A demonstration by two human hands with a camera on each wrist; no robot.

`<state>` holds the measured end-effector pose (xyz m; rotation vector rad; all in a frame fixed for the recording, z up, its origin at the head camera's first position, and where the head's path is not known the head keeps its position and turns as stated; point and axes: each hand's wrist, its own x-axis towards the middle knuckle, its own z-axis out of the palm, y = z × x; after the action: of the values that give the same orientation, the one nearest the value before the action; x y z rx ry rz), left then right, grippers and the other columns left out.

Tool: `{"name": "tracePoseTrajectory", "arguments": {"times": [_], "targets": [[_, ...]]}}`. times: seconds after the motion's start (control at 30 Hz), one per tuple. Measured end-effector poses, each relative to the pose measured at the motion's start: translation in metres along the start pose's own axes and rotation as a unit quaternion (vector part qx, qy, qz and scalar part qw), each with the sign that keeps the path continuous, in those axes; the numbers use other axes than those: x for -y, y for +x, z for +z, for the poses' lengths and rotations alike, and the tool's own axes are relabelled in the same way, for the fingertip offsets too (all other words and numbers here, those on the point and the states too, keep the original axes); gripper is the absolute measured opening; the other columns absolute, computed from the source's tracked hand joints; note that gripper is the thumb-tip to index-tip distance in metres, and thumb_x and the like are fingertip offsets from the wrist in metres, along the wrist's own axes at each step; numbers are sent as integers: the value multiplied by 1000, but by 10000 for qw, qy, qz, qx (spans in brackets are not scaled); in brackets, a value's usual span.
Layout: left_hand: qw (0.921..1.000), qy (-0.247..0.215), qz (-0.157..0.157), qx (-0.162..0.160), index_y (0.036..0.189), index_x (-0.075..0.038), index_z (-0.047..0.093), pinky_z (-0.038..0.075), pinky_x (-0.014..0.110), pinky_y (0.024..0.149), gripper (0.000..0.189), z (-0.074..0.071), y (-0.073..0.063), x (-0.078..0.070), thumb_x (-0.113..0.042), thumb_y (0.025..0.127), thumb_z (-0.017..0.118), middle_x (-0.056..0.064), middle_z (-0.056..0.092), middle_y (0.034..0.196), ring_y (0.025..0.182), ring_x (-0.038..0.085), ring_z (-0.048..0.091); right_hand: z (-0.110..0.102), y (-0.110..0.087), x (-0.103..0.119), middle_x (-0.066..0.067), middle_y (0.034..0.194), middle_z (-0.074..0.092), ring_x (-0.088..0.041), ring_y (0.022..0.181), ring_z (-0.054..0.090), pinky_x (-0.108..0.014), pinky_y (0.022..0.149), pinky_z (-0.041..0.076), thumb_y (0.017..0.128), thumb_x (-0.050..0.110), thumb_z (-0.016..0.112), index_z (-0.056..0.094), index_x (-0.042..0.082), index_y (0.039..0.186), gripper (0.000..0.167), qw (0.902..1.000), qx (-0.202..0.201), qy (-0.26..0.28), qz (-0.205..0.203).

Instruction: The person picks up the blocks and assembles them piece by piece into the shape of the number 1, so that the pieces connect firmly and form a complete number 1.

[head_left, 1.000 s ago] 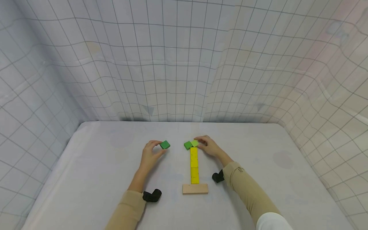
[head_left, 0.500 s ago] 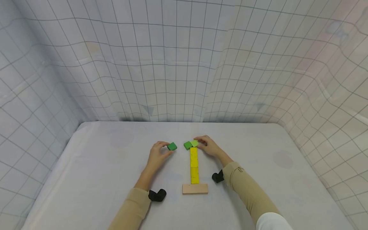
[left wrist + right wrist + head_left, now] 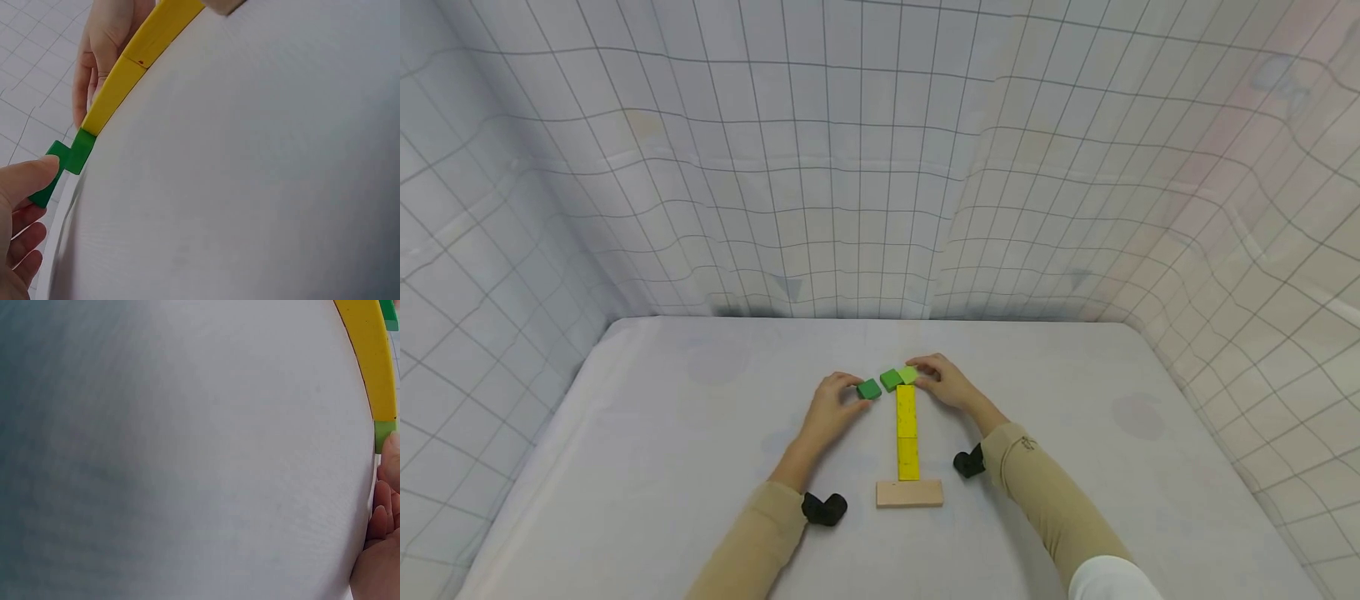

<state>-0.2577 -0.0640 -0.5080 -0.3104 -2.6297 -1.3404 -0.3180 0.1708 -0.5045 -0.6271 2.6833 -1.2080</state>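
My left hand pinches a dark green block between thumb and fingers, just left of a mid-green block. That one lies against a light green block, which my right hand pinches from its right side. Two yellow blocks run end to end from the green pair toward me. Across their near end lies a plain wooden block. In the left wrist view the dark green block overlaps the mid-green one.
A white cloth covers the table. Grid-patterned curtains hang behind the far edge and along both sides. A black wrist camera sits at my left cuff, another black camera at my right cuff.
My left hand has moved right and slightly nearer, carrying the dark green block up close to the mid-green one. My right hand and the other blocks stay where they were.
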Motion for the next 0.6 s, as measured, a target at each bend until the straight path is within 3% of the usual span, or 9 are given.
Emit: {"name": "tracePoseTrajectory", "arguments": {"times": [0.37, 0.6], "targets": [[9994, 243, -75, 236, 106, -4, 64, 40, 41, 95, 35, 13, 2, -3, -19, 76, 75, 11, 58, 110, 106, 26, 51, -1, -2, 3, -11, 114, 52, -24, 103, 48, -38, 90, 40, 89, 8, 58, 57, 11, 122, 33, 10000, 2, -18, -52], [9992, 338, 44, 190, 106, -3, 64, 40, 41, 95, 36, 16, 3, -1, -19, 76, 75, 11, 58, 109, 106, 27, 50, -2, -2, 3, -12, 114, 52, -24, 103, 48, -38, 89, 40, 90, 8, 57, 57, 10, 123, 33, 10000, -9, -1, -64]]}}
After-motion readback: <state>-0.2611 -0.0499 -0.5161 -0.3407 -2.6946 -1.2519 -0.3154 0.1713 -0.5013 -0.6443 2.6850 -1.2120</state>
